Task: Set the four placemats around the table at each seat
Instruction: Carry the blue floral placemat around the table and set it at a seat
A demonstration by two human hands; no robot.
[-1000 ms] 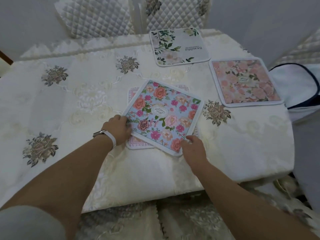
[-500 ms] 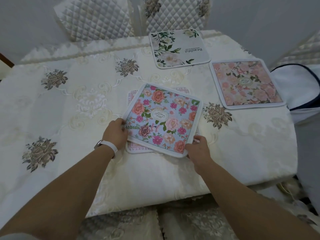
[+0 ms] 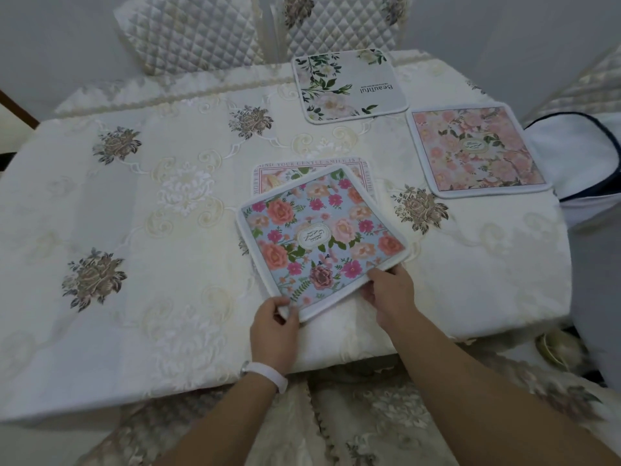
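A blue floral placemat [image 3: 319,237] is held near the table's front edge, its near side lifted. My left hand [image 3: 274,326] pinches its near corner. My right hand [image 3: 391,294] grips its near right edge. Beneath and behind it lies a pink-bordered placemat with lettering [image 3: 302,171], mostly covered. A white placemat with green leaves [image 3: 349,84] lies at the far side. A pink blossom placemat [image 3: 473,149] lies at the right side.
The table [image 3: 168,203] wears a cream embroidered cloth. Two quilted chair backs [image 3: 188,31] stand behind the far edge. A white bag with dark trim [image 3: 584,156] sits at the right. A cushioned seat [image 3: 353,418] is below the front edge.
Both hands have pulled the blue floral placemat toward me and turned it, uncovering more of the lettered placemat. My left hand shifted from its left side to its near corner.
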